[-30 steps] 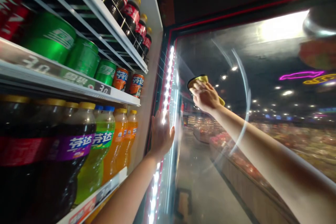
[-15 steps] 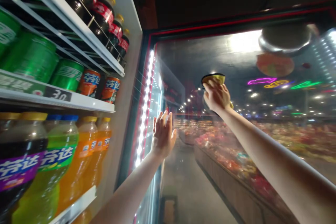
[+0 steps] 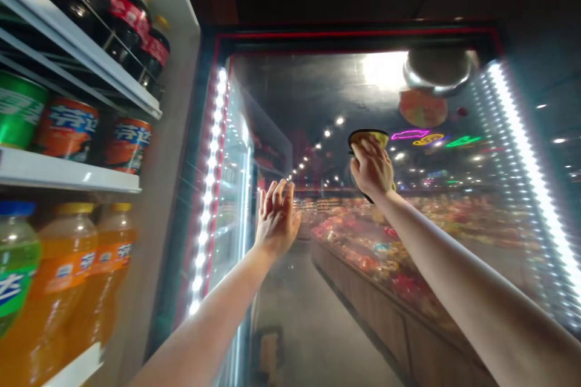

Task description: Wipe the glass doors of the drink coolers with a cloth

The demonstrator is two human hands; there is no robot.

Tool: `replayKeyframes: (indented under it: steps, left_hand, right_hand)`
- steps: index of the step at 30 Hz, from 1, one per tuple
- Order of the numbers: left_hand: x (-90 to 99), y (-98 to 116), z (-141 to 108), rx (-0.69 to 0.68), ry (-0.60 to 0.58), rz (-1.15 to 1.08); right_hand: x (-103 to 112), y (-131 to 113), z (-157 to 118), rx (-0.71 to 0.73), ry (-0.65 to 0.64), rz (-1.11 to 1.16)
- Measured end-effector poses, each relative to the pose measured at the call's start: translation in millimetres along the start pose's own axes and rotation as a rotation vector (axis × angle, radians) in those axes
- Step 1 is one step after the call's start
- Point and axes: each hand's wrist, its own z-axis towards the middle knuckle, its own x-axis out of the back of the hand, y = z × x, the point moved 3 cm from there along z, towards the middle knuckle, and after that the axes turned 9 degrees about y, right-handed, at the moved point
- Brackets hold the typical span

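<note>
Against the glass door [image 3: 299,91], my right hand [image 3: 373,168] presses a yellow cloth with a black edge [image 3: 381,138]. The cloth's top and part of its side show around my fingers; the rest lies hidden under the palm. Lower and to the left, my left hand [image 3: 276,221] is open, its fingers stretched upward and its palm toward the same glass. It holds nothing. Whether its palm actually touches the pane I cannot tell.
To the left stands a fridge with shelves of cola bottles [image 3: 131,15], orange cans [image 3: 69,130] and orange soda bottles [image 3: 109,254]. A strip of lights [image 3: 209,175] runs down the door's left side, another [image 3: 535,169] down its right. Beyond the glass is a long display of packaged goods [image 3: 376,248].
The view has turned right, so the shelves slide left and the door's right light strip comes into full view. Both hands stay at the glass, the cloth still under my right hand.
</note>
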Motion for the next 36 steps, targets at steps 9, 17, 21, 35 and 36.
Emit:
replayKeyframes:
  steps: [9,17,21,35,36]
  left_hand:
    - [-9.4,16.9,11.6,-0.002,-0.006,0.022]
    - [-39.1,59.3,30.4,-0.024,0.008,0.004]
    - [-47.6,81.2,34.5,0.001,0.018,-0.001]
    - [-60.6,119.7,35.8,-0.043,0.018,-0.009]
    - [-60.5,119.3,34.6,-0.033,0.014,-0.006]
  right_hand:
    - [-11.2,-55.1,-29.9,0.326,-0.218,0.095]
    - [14.2,62.5,5.8,0.009,-0.016,-0.045]
    - [25.1,55.4,-39.3,0.053,-0.017,-0.064]
    - [42.0,129.6,-29.0,-0.083,0.025,-0.058]
    - [40.6,117.8,-38.4,-0.037,-0.009,-0.041]
